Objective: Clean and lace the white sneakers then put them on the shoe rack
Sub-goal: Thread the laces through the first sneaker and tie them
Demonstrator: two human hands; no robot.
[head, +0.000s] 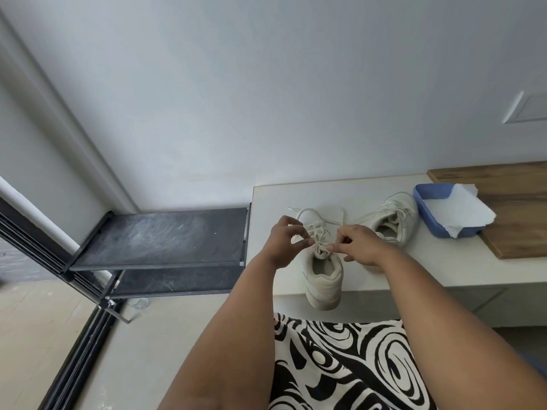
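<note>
From the head camera, the near sneaker point(322, 270) stands on the ledge point(414, 267) with its heel toward the person, overhanging the ledge's near edge, and its toe pointing away toward the wall, so its long axis runs straight out from the body, midway between the two forearms. Both hands meet over its tongue: the left hand point(285, 242) comes in from the sneaker's left side with its fingers curled, pinching a strand of lace point(318, 232), and the right hand point(359, 245) comes in from the sneaker's right side, pinching the other strand at about the same height. The two hands sit just beside each other, close to touching, equally near the sneaker, so neither has the advantage; the knot or bow looks to be forming between them, and the likely next pull would go outward, across the sneaker's long axis. Loose lace ends trail beyond the hands toward the toe. The second sneaker point(390, 220) lies right of the near sneaker and farther back, angled, laces slack. Right of that one is a blue tray point(426, 214) holding white paper point(464, 211). The rack point(159, 235) stands left of the near sneaker, lower than the ledge, with no shoe on its visible shelves, nearer the left hand.
</note>
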